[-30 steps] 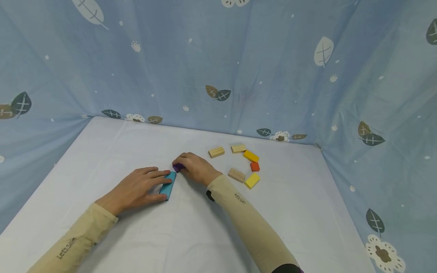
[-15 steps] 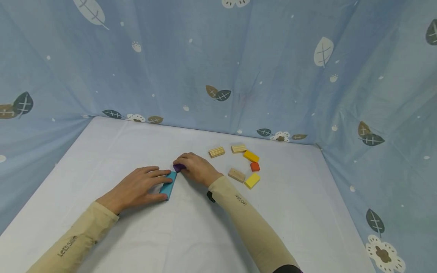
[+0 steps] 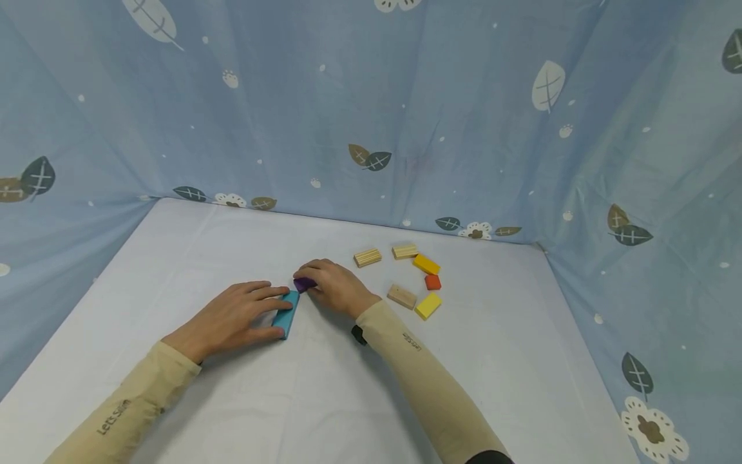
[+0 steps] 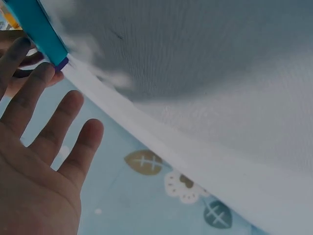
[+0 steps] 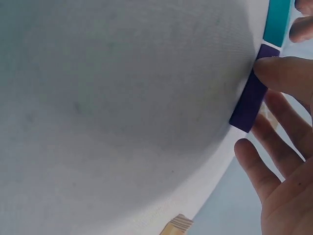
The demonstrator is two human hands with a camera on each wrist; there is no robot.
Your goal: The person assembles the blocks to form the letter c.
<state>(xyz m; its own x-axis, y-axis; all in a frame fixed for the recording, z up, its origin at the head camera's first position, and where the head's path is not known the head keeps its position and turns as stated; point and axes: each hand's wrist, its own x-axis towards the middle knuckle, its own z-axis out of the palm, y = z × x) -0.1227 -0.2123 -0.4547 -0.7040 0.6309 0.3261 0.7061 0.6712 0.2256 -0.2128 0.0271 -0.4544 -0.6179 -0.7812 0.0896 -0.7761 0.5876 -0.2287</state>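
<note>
In the head view, a light blue block (image 3: 286, 316) lies on the white-covered table. My left hand (image 3: 234, 319) touches it with outstretched fingers, the thumb near its closer end and the index finger across its top. My right hand (image 3: 336, 287) pinches a purple block (image 3: 304, 284) at the far end of the blue one. In the right wrist view the purple block (image 5: 249, 95) sits between thumb and fingers, with a thin gap to the blue block (image 5: 277, 22). The left wrist view shows my left fingers (image 4: 66, 110) nearly straight; its thumb is out of that view.
Right of my hands, several blocks form a curve: striped wooden blocks (image 3: 368, 258), an orange-yellow block (image 3: 426, 264), a red block (image 3: 433, 282), a yellow block (image 3: 428, 306) and a plain wooden block (image 3: 402, 296). A blue leaf-patterned curtain (image 3: 324, 116) hangs around the table.
Both hands and all the blocks stay in nearly the same places; the purple block and my right hand show only a very slight shift to the right.
</note>
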